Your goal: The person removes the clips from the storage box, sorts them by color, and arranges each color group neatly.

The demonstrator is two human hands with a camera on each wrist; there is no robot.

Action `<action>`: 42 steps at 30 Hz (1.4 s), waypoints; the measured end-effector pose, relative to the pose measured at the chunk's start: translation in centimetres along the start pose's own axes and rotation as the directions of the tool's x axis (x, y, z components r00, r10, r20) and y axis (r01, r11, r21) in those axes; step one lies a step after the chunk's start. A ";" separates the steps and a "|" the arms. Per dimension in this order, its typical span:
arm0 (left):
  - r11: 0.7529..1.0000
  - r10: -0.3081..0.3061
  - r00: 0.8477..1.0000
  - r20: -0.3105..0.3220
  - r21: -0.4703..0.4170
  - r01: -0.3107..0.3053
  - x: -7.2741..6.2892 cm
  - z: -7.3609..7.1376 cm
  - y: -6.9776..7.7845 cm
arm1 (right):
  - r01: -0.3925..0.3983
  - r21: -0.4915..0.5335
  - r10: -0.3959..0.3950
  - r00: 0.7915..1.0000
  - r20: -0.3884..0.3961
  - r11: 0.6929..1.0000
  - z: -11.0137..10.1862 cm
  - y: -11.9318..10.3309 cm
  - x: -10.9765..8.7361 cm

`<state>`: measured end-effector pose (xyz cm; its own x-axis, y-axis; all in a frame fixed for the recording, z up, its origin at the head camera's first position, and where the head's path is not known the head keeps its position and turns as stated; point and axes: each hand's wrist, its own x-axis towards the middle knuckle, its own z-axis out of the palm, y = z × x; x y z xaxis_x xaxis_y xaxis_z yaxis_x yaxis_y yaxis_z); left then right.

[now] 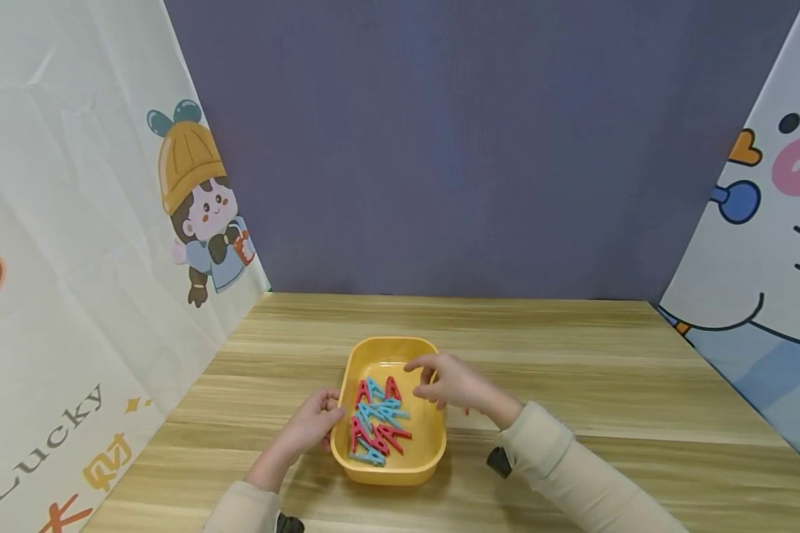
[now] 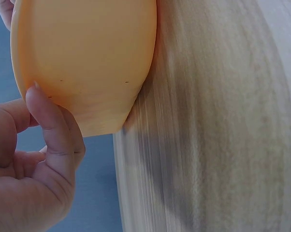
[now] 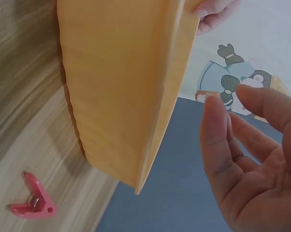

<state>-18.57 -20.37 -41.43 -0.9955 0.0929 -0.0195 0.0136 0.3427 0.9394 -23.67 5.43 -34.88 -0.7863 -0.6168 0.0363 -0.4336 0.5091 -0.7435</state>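
While left hand [image 1: 315,420] pinched tray [image 1: 428,433] at left | right hand [image 1: 445,379] hovered over right side, fingers parted | clips [image 1: 390,432] lay inside

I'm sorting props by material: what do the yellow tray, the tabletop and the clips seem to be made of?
Yellow tray: probably moulded plastic, smooth with a slight sheen; rounded corners and a bright reflection inside suggest it.
Tabletop: wood or printed laminate, low sheen; the streaked grain fits either.
Clips: likely plastic, evenly coloured; a loose red one shows a shiny, apparently metal spring.
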 end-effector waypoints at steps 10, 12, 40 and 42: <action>1.000 0.002 1.000 0.023 -0.006 -0.002 -0.2 0.0 0.3 | -0.004 0.009 0.004 1.000 0.014 1.000 0.8 0.0 0.1; 1.000 0.002 1.000 0.018 -0.006 -0.002 -0.2 0.0 0.3 | -0.003 0.012 0.003 1.000 0.018 1.000 0.9 0.0 0.2; 0.999 -0.004 1.000 0.015 -0.035 0.005 -0.2 0.1 0.4 | 0.017 0.002 -0.017 0.997 0.079 1.000 3.7 0.2 0.5; 0.999 -0.005 1.000 0.013 -0.036 0.005 -0.2 0.1 0.4 | 0.012 0.003 -0.012 0.997 0.081 1.000 3.9 0.2 0.6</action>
<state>-18.35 -20.18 -41.09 -0.9942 0.1034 -0.0283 0.0052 0.3096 0.9509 -22.51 2.80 -37.65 -0.7428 -0.6694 -0.0090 -0.4414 0.4999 -0.7451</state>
